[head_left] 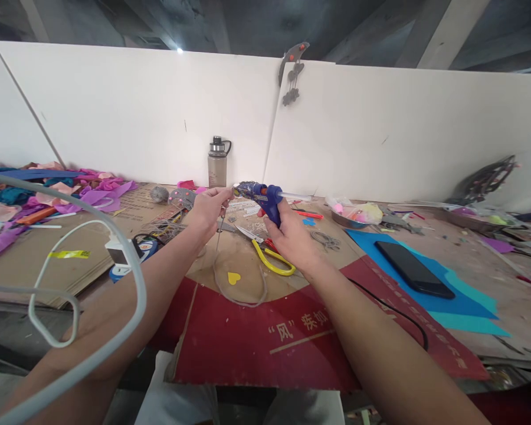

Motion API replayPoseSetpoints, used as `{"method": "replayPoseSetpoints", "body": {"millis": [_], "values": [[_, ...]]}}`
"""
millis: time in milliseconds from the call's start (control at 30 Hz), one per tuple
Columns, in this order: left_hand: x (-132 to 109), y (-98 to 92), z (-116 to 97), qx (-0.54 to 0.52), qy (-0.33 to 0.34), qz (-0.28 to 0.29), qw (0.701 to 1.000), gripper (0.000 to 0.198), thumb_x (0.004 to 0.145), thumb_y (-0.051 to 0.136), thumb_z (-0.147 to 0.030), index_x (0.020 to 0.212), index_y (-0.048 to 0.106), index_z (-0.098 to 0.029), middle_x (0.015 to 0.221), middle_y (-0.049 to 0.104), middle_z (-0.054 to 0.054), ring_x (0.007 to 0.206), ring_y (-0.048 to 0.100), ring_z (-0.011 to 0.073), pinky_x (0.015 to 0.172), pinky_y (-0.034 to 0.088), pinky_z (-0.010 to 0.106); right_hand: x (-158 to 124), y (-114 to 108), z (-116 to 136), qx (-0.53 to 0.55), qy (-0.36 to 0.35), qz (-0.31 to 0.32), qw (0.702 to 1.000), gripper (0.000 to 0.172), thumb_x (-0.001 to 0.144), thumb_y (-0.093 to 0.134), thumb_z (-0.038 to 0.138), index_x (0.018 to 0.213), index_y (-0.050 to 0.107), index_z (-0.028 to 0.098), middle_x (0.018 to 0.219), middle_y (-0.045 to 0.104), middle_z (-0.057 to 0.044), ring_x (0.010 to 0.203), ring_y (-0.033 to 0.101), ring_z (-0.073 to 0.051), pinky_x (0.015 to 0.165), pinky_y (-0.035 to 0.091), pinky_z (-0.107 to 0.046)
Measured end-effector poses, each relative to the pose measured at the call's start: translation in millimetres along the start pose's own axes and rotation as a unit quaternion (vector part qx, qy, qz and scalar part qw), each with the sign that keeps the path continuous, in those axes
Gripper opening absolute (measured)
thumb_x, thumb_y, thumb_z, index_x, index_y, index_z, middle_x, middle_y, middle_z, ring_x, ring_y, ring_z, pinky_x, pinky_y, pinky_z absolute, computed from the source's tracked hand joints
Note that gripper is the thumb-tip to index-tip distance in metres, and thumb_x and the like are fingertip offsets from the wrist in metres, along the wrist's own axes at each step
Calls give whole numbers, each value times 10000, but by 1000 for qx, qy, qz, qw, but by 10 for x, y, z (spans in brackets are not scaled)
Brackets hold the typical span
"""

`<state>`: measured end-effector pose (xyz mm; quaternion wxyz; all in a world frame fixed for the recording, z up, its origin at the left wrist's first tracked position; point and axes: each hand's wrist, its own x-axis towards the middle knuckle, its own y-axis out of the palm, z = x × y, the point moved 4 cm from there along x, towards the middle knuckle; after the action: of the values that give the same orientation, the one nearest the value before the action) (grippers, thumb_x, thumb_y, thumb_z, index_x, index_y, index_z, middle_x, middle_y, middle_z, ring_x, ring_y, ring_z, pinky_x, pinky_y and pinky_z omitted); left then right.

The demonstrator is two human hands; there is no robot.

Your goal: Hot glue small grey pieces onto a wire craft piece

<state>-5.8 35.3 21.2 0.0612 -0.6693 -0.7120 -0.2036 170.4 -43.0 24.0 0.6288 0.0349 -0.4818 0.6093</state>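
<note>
My right hand (287, 233) is wrapped round the handle of a blue hot glue gun (272, 203), a clear glue stick (295, 196) poking out of its back. The gun's nozzle points left, close to the fingertips of my left hand (212, 208). Those fingers are pinched together on a thin grey cord (218, 242), which hangs down and loops over the cardboard. What else they pinch at the nozzle is too small to tell. Inside the loop lies a yellow heart cutout (233, 278). Yellow-handled scissors (272, 260) rest partly open below the gun.
A red-printed cardboard sheet (248, 348) covers the table front. A phone (413, 268) lies on blue sheets at right. A bottle (217, 162) stands by the white partition. Colourful scraps (92, 189) are heaped left. A white cable (135, 283) crosses the near left, before my left arm.
</note>
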Motion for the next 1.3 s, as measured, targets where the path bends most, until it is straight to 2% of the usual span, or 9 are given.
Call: {"method": "replayPoseSetpoints", "body": {"millis": [200,633,833,933,1033,1100,1167,1233,1300], "values": [[9,-11,-20,13,11,-14,1000,175,622,717,-255,538,604,-151,534,495,-6,457,367,55,396,222,201,-17,8,-16,-45,-9,7,999,207,866,410,207,1049,504,185,999,627,-120,881,569,-245,817,440,-416],[11,-30,-14,52,20,-30,998,158,637,685,-248,540,608,-149,503,501,-9,441,367,56,399,226,194,-11,33,-8,-55,5,6,998,199,887,401,248,1042,503,177,1006,636,-144,881,581,-265,814,448,-432],[38,-66,-30,-4,2,-50,999,154,594,701,-190,522,575,-139,498,493,-10,440,370,45,394,207,187,-14,13,-13,-18,23,10,1000,203,849,434,235,1026,522,186,970,638,-112,853,574,-244,803,443,-406],[74,-99,3,-48,-23,-46,998,142,574,712,-183,555,580,-133,551,531,-3,457,389,38,390,215,175,7,3,-86,114,71,-7,991,243,801,475,228,1043,498,225,940,637,-43,702,545,-170,698,455,-333],[94,-123,46,-69,-55,-44,995,157,549,734,-189,595,596,-130,600,557,-4,480,415,34,395,237,164,32,14,-244,275,164,-24,947,264,737,522,243,993,456,247,820,616,21,546,475,-115,563,428,-274],[93,-115,49,-68,-54,-37,996,166,547,740,-194,594,594,-131,600,551,-9,486,417,34,400,244,163,44,26,-384,319,224,-28,921,234,698,537,248,918,457,237,755,604,30,542,484,-111,554,425,-263],[84,-95,34,-55,-33,-34,997,159,560,734,-199,583,591,-133,583,537,-13,485,411,38,404,245,169,51,22,-551,288,269,-34,919,186,680,525,254,860,485,224,764,623,10,590,520,-120,579,432,-262],[67,-71,14,-29,-5,-39,999,140,587,721,-213,587,603,-137,554,523,-17,479,408,47,410,251,180,51,2,-736,171,309,-35,935,153,692,493,274,832,515,218,799,641,-14,648,552,-136,592,434,-262],[43,-46,-8,9,32,-43,999,124,620,708,-235,611,624,-144,523,510,-26,468,401,56,424,269,194,42,-17,-910,30,346,-15,938,159,722,453,291,834,536,214,835,654,-43,711,585,-164,603,436,-273]]}}
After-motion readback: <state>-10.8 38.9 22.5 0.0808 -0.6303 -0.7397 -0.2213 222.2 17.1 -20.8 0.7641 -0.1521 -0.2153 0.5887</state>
